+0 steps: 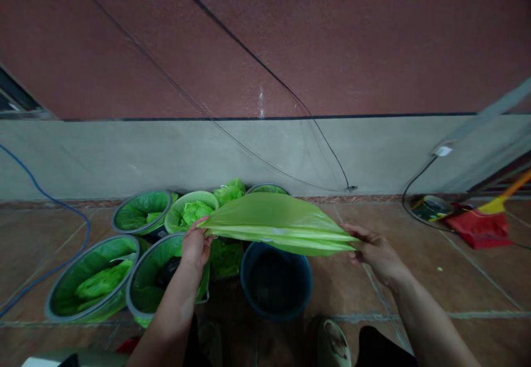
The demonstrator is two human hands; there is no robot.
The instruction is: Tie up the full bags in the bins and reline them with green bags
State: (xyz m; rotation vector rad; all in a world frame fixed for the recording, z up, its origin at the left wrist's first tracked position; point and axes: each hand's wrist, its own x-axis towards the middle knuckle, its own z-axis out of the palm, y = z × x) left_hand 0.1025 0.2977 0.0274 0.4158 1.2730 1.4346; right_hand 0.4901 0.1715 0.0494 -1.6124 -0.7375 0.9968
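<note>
A light green plastic bag (269, 217) is stretched sideways between my two hands, its layers gathered into long folds. My left hand (196, 245) pinches the bag's left end, and my right hand (371, 248) grips the opposite end, fingers closed. Below the bag stands a dark blue bucket (277, 314) with no liner showing; the bag covers part of its far rim. Left of it, close to my left forearm, is a bin (136, 289) lined with green plastic and holding something black.
More green-lined bins, such as the near-left bin (56, 306) and the far-left bin (120, 212), stand on the tiles. A blue hose (85, 228) lies left. At right are a red dustpan (481, 228), a yellow-headed broom (493, 205) and a black cable (404, 195).
</note>
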